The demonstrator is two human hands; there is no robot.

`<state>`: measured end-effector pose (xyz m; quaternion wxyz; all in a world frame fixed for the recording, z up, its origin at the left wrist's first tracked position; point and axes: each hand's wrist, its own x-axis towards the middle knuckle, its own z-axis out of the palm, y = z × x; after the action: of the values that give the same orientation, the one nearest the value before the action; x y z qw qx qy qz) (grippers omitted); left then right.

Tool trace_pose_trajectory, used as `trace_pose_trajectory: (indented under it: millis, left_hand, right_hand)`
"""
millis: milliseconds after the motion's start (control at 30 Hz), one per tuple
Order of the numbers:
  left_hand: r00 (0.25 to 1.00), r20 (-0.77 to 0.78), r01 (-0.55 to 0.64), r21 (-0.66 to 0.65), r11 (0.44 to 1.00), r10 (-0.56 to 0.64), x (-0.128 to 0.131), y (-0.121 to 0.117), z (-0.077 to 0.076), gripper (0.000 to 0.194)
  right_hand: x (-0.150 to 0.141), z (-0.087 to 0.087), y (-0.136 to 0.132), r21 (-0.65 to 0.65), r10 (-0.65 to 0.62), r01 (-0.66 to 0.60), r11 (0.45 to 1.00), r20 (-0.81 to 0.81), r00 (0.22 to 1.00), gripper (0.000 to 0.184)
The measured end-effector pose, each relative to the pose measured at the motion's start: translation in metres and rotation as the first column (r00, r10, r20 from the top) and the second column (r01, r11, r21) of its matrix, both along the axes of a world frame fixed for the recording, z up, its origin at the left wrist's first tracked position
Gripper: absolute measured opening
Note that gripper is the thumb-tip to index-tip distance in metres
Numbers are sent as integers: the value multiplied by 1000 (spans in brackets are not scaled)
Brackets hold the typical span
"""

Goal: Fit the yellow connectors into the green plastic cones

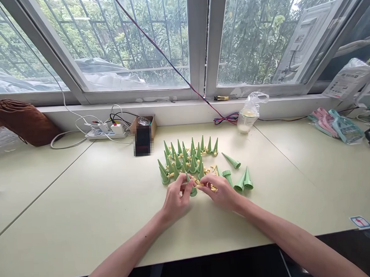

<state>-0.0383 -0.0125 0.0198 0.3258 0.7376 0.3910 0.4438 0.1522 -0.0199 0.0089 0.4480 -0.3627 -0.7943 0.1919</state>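
Observation:
My left hand is closed around a green plastic cone, its wide end toward me and its tip pointing up and away. My right hand pinches a small yellow plastic piece at the cone's right side; whether it sits in the cone I cannot make out. Beyond my hands stand several green cones in rows, many with a yellow piece at the base. Loose yellow pieces lie beside and partly under my right hand. Several cones without visible yellow pieces, such as one lying cone, are to the right.
Along the window wall are a brown pouch, a power strip with cables, a small cardboard box, and a plastic bag with a container. Pink and green packets lie at the far right of the pale table.

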Motion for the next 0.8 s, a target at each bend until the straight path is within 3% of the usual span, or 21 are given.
trace_pose_trajectory:
  millis: [333, 567, 800]
  left_hand:
    - [999, 17, -27, -21, 999, 27, 0, 0, 5, 19]
    - [1000, -12, -5, 8, 1000, 5, -1, 0, 2, 18]
    - [998, -68, 22, 47, 999, -19, -3, 1, -4, 15]
  right_hand:
    - [2, -1, 0, -6, 22, -22, 1000, 7, 1000, 19]
    - [3, -2, 3, 90, 46, -49, 995, 36, 998, 19]
    - [2, -4, 2, 69, 58, -65, 995, 100, 993, 26]
